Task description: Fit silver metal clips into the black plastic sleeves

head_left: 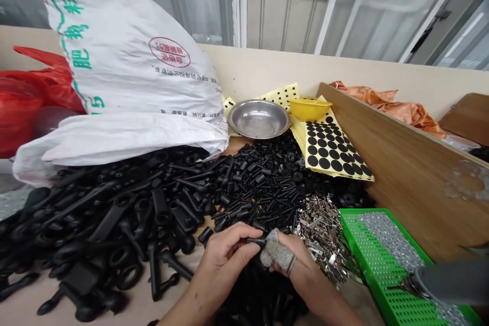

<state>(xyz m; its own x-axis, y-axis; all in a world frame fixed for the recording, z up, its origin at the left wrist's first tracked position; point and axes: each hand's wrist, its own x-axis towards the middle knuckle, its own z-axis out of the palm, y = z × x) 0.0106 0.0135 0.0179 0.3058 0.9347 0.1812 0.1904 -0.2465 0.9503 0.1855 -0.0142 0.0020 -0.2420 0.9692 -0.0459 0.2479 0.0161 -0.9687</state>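
My left hand pinches a small black plastic part between thumb and fingers. Close against it, my right hand is closed, with grey fuzzy covers wrapped round its thumb and fingers. The right fingertips meet the part's right end; what else they hold is hidden. Just beyond both hands spreads a pile of small black plastic pieces, some like ribbed pins, some like short tubes. Beside my right hand lies a heap of shiny metal clips. More black pieces lie in shadow below the hands.
Large black plastic handles cover the left side, before a white woven sack. Behind stand a steel bowl, a yellow bowl and black dot stickers. At right are a green tray, a grey tool and a wooden board.
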